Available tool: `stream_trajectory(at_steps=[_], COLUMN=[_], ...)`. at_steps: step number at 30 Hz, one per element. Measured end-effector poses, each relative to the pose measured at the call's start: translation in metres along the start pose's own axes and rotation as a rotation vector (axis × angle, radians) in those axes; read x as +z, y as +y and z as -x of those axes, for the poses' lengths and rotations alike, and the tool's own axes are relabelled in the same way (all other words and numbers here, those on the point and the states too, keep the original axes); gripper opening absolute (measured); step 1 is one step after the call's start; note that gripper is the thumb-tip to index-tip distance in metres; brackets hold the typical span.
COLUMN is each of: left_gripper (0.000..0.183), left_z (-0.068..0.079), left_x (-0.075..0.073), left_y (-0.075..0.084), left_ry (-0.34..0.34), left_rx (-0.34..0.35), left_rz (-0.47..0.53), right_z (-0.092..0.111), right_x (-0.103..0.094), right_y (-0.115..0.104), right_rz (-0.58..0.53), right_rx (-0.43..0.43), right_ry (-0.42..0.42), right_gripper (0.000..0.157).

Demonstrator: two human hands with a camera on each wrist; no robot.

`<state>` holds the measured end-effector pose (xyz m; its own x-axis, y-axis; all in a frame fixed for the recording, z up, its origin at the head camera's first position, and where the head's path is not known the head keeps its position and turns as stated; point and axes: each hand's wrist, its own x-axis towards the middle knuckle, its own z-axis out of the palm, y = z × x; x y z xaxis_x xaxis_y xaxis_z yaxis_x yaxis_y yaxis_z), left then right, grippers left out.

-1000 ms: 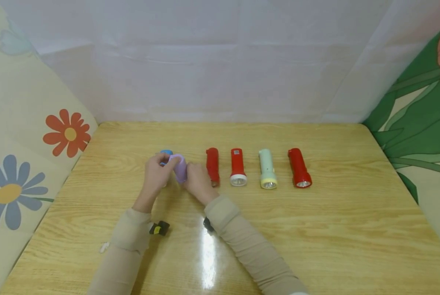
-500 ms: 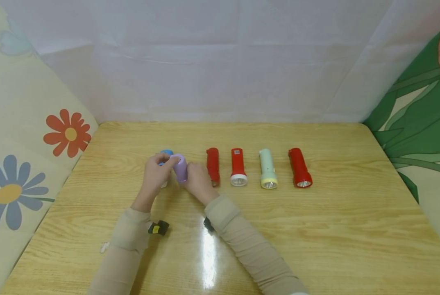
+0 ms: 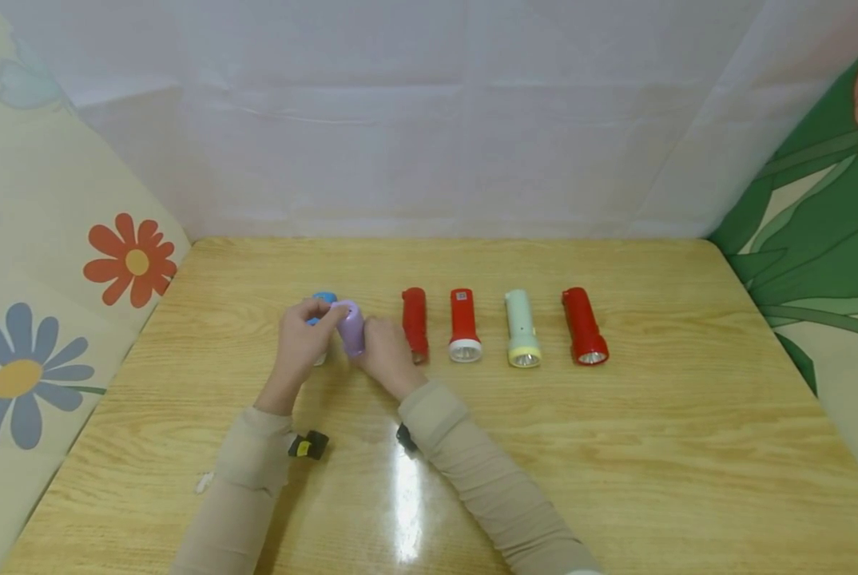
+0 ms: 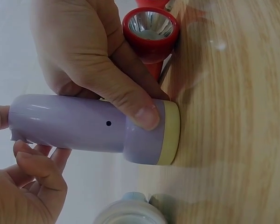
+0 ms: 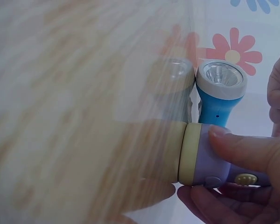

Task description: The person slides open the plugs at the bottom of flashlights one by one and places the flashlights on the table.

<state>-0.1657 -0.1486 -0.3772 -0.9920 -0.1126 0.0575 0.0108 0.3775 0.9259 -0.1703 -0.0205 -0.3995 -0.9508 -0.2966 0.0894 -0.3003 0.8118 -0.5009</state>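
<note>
A purple flashlight [image 3: 351, 329] with a pale yellow head rim stands head down, its rim at the tabletop in the left wrist view. My right hand [image 3: 387, 351] grips it low, the thumb lying along its head [image 4: 149, 140]. At the tail end, my left hand [image 3: 303, 331] pinches it with fingertips and thumb, other fingers curled beside the body. A small dark hole shows on one side, and a ribbed yellow switch [image 5: 246, 179] on another. Just left of it lies a blue flashlight [image 5: 215, 108] with a white head, partly hidden by my left hand in the head view.
To the right, in a row, lie a red flashlight [image 3: 415, 319], a red one with a white head [image 3: 463, 323], a mint one with a yellow head [image 3: 521, 327] and another red one [image 3: 582, 327]. A black object with a yellow patch [image 3: 309, 445] shows beside the left sleeve.
Compared with a second ago, the purple flashlight is turned slightly between my hands. Both hands stay almost in place, and the other flashlights have not moved.
</note>
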Motion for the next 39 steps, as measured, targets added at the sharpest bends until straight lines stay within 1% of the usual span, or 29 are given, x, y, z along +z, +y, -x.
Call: stream_trajectory(at_steps=[9,22,32,39], left_gripper=[0.023,0.025,0.024,0.025], left_z=[-0.0006,-0.0003,-0.002,-0.0034], left_x=[0.0015,0.0002,-0.0015,-0.0039], left_y=[-0.001,0.0028,0.0042,0.0022], left_ry=[0.031,0.011,0.0,-0.038], left_rx=[-0.007,-0.004,-0.003,-0.002], left_rz=[-0.004,-0.037,-0.093,-0.051], right_z=[0.0004,0.0,0.0005,-0.0002], right_x=[0.0,0.0001,-0.0007,-0.0019], right_y=[-0.0002,-0.0003,0.0003,-0.0002], right_rz=[0.012,0.006,-0.004,-0.003], right_rx=[0.014,0.014,0.016,0.027], right_ry=[-0.003,-0.015,-0.01,-0.029], right_gripper=[0.025,0.026,0.026,0.028])
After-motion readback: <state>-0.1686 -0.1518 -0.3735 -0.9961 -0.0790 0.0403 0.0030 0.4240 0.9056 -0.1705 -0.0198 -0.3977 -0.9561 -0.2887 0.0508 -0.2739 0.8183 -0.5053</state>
